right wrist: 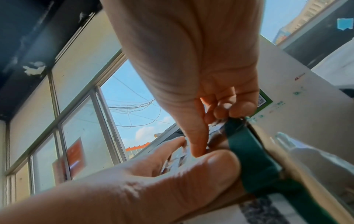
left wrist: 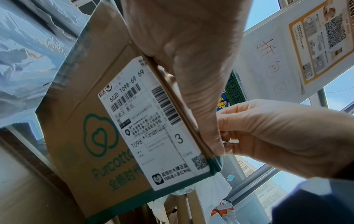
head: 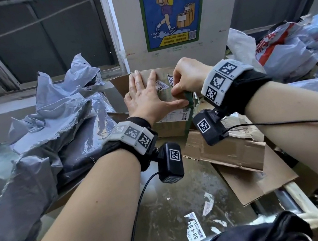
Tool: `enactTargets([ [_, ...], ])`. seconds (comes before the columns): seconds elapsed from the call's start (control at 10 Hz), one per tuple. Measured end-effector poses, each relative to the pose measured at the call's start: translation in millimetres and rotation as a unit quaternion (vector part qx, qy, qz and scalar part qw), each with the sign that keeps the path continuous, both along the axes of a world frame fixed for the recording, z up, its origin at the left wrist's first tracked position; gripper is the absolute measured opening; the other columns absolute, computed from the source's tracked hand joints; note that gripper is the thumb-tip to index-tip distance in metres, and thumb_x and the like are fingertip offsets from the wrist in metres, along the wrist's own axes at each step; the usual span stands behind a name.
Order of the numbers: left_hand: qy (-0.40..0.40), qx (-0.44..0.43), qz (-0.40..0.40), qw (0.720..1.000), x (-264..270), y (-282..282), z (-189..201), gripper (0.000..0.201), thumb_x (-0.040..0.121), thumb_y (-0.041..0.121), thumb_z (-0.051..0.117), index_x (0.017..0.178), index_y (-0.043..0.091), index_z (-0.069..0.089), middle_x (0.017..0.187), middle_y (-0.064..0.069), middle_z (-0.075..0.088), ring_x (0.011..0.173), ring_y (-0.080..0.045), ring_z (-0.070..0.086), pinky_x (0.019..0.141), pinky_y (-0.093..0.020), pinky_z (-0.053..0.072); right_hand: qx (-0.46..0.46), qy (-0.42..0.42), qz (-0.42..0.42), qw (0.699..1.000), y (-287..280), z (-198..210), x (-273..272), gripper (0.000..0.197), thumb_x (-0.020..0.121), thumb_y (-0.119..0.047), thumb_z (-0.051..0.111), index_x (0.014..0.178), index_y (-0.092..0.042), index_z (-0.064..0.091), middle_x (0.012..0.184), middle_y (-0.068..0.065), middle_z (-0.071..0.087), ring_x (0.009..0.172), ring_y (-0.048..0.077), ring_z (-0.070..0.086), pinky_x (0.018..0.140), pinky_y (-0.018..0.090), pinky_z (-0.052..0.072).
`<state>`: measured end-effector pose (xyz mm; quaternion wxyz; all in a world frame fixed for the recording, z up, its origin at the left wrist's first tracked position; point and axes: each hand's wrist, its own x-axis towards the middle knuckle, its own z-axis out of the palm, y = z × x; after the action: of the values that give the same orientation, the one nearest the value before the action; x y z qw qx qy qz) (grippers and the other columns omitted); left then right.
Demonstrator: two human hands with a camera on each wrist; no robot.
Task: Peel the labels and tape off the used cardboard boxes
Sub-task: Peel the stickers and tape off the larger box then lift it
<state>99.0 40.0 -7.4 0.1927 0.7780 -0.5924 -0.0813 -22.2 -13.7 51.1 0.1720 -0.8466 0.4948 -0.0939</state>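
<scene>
The brown cardboard box [head: 172, 122], green-edged, stands on the worktop [head: 169, 207] and bears a white shipping label [left wrist: 153, 124]. On the box's top, the left hand [head: 146, 98] presses flat, fingers straight; beside it the right hand [head: 187, 77] pinches tape [right wrist: 217, 128] at the box's green corner.

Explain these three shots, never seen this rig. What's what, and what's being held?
No robot: a person wears one camera on the head and one on each wrist. The head view looks down at both arms; the other two look along each hand. The left hand presses flat on a cardboard box bearing a white shipping label. The right hand pinches something at the box's top edge by the green tape, probably tape or a label scrap. Around lie grey plastic mailers, flattened cardboard and a peeled label.
</scene>
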Motion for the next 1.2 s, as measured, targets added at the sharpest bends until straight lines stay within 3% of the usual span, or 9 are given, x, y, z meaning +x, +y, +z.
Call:
enactTargets([
  [0.2, -0.002, -0.003, -0.005, 1.000, -0.1, 0.8, -0.4, 0.124, 0.057, 0.084, 0.063, 0.152, 0.034, 0.001, 0.161, -0.005, -0.015, 0.146, -0.018, -0.020, 0.117, -0.044, 0.002, -0.035, 0.126, 0.037, 0.991, 1.7, 4.0, 6.0, 0.017, 0.091, -0.025, 0.061, 0.091, -0.008, 0.058, 0.090, 0.007, 0.059, 0.084, 0.023, 0.055, 0.070, 0.029, 0.040],
  [0.3, -0.001, -0.002, -0.005, 1.000, 1.1, 0.8, 0.0, 0.124, 0.057, 0.083, 0.063, 0.153, 0.034, 0.001, 0.160, -0.005, -0.016, 0.146, -0.018, -0.020, 0.117, -0.044, 0.001, -0.056, 0.209, 0.063, 0.974, 2.9, 5.9, 10.1, 0.022, 0.096, -0.029, 0.052, 0.098, -0.008, 0.060, 0.094, 0.008, 0.060, 0.087, 0.025, 0.057, 0.071, 0.031, 0.041],
  [0.4, 0.002, -0.001, -0.008, 1.000, 2.8, 1.4, 0.0, 0.123, 0.058, 0.082, 0.063, 0.153, 0.034, 0.001, 0.160, -0.005, -0.016, 0.146, -0.018, -0.020, 0.117, -0.044, 0.001, -0.055, 0.211, 0.104, 0.970, 1.4, 5.2, 10.7, 0.021, 0.096, -0.023, 0.049, 0.096, -0.011, 0.066, 0.095, 0.007, 0.062, 0.087, 0.025, 0.058, 0.072, 0.031, 0.042],
  [0.6, -0.003, 0.004, -0.006, 1.000, 4.0, -0.5, 0.0, 0.121, 0.060, 0.083, 0.060, 0.153, 0.034, 0.001, 0.161, -0.005, -0.015, 0.146, -0.019, -0.019, 0.117, -0.045, 0.002, 0.008, 0.085, 0.129, 0.988, -9.2, 1.7, -3.0, 0.026, 0.094, -0.016, 0.052, 0.069, -0.014, 0.059, 0.074, -0.001, 0.056, 0.067, 0.014, 0.051, 0.059, 0.026, 0.037],
  [0.7, -0.009, 0.007, -0.010, 1.000, 3.7, -4.0, 2.3, 0.120, 0.061, 0.084, 0.059, 0.153, 0.034, 0.001, 0.160, -0.006, -0.015, 0.146, -0.019, -0.019, 0.117, -0.045, 0.001, 0.040, 0.003, 0.120, 0.992, -15.1, -3.0, -11.8, 0.034, 0.093, -0.012, 0.053, 0.060, -0.018, 0.056, 0.074, 0.002, 0.058, 0.062, 0.010, 0.050, 0.060, 0.025, 0.040],
  [0.9, -0.009, 0.011, -0.020, 1.000, 4.5, -6.7, 3.2, 0.121, 0.060, 0.084, 0.059, 0.153, 0.034, 0.001, 0.160, -0.005, -0.016, 0.146, -0.019, -0.019, 0.117, -0.046, 0.001, 0.096, -0.108, 0.084, 0.986, -19.1, -5.9, -21.5, 0.033, 0.097, -0.018, 0.049, 0.064, -0.014, 0.055, 0.064, 0.001, 0.053, 0.055, 0.013, 0.048, 0.056, 0.024, 0.039],
  [1.0, -0.005, 0.016, -0.019, 1.000, 6.3, -6.7, 2.8, 0.124, 0.057, 0.085, 0.059, 0.153, 0.034, 0.000, 0.160, -0.005, -0.017, 0.146, -0.019, -0.020, 0.117, -0.046, 0.000, 0.124, -0.250, 0.038, 0.960, -18.8, 4.1, -25.5, 0.040, 0.100, -0.034, 0.044, 0.066, -0.014, 0.047, 0.059, 0.000, 0.043, 0.050, 0.014, 0.039, 0.050, 0.025, 0.035],
  [1.1, -0.007, 0.016, -0.019, 1.000, 5.8, -7.0, 2.8, 0.122, 0.059, 0.084, 0.060, 0.153, 0.033, 0.000, 0.160, -0.006, -0.017, 0.146, -0.020, -0.020, 0.117, -0.047, 0.000, 0.028, -0.066, 0.078, 0.994, -14.5, 5.8, -20.3, 0.041, 0.087, -0.050, 0.057, 0.066, -0.016, 0.048, 0.066, -0.001, 0.049, 0.056, 0.011, 0.044, 0.053, 0.025, 0.034],
  [1.2, -0.006, 0.012, -0.014, 1.000, 4.8, -7.9, 2.5, 0.120, 0.060, 0.084, 0.059, 0.153, 0.034, 0.001, 0.160, -0.005, -0.016, 0.146, -0.019, -0.019, 0.117, -0.046, 0.001, -0.052, 0.089, 0.077, 0.992, -14.3, -3.6, -10.7, 0.044, 0.080, -0.054, 0.064, 0.067, -0.016, 0.047, 0.075, 0.000, 0.050, 0.063, 0.013, 0.044, 0.057, 0.029, 0.033],
])
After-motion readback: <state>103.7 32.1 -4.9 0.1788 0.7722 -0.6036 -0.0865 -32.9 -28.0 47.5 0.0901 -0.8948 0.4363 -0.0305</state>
